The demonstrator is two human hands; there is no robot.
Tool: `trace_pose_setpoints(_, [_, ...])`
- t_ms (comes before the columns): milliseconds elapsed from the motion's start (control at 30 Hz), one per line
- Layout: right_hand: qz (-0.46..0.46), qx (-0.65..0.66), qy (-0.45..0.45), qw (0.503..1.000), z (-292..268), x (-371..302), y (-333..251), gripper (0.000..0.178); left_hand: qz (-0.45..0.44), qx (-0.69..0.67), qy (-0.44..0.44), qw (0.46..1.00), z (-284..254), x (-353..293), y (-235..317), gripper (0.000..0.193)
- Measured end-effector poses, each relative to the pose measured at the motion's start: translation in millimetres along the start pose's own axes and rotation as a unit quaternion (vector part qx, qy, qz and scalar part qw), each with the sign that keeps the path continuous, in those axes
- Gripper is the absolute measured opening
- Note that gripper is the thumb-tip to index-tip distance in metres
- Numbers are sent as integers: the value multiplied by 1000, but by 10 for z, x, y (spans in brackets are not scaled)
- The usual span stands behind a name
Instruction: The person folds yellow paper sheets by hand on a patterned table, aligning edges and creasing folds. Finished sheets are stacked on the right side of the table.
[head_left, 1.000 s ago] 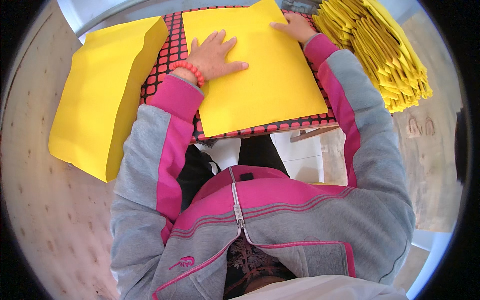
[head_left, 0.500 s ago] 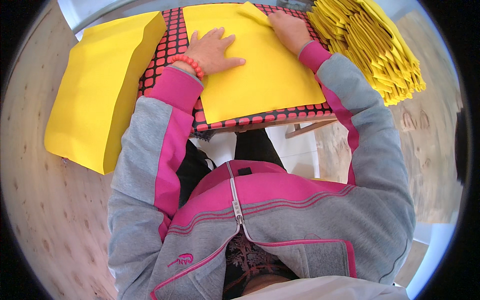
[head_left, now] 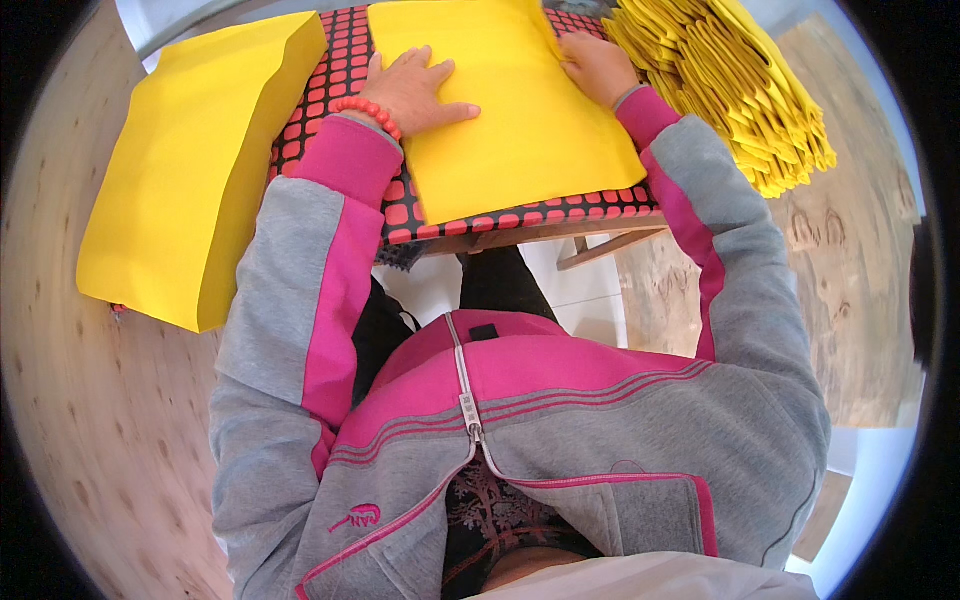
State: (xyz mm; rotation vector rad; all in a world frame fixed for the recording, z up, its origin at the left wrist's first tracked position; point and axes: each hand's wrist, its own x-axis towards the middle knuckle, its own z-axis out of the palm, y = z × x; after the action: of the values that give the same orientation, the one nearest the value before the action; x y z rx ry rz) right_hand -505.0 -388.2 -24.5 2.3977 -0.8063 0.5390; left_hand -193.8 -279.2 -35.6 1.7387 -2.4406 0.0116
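Note:
A flat yellow fabric piece [head_left: 520, 150] lies on the table in front of me. My left hand [head_left: 415, 92] rests palm down on its left part, fingers spread and thumb pointing right, with a red bead bracelet at the wrist. At the far right edge of the piece is my right hand [head_left: 600, 70], its fingers curled in against the fabric edge. The exact grip of those fingertips is partly hidden. Beside the edge near that hand, the fabric bends up slightly.
To the left stands a thick, neat stack of yellow fabric [head_left: 165, 160]. A tall pile of folded yellow pieces [head_left: 735, 90] sits at the right, close to my right hand. The table wears a red-and-black patterned cover [head_left: 400, 215]. Wooden boards [head_left: 100, 420] flank me.
My right hand has moved slightly right and toward me along the fabric's edge. The strip it held folded up at the far corner no longer stands out. My left hand stays flat.

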Motion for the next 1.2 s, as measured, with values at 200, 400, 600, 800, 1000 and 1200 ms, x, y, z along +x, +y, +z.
trace_pose_setpoints(200, [34, -8, 11, 999, -73, -19, -130, 19, -30, 20, -2, 999, -54, -67, 31, 88])
trace_pose_setpoints(400, [491, 639, -269, 528, -307, -358, 335, 37, -36, 20, -41, 998, -112, -46, 25, 88])
trace_pose_setpoints(600, [438, 631, -296, 568, -473, -539, 196, 28, -36, 14, -37, 999, -74, -31, 2, 89])
trace_pose_setpoints(800, [401, 540, -319, 668, -544, -509, 100, 17, -23, 28, 23, 999, 44, -5, -58, 85])
trace_pose_setpoints(1000, [-5, -9, -76, 997, -597, -544, -425, 12, -11, 34, 43, 998, 88, -32, -29, 92])
trace_pose_setpoints(1200, [232, 220, -257, 912, -546, -410, -100, 19, -35, 9, -20, 999, -6, -65, 6, 92])
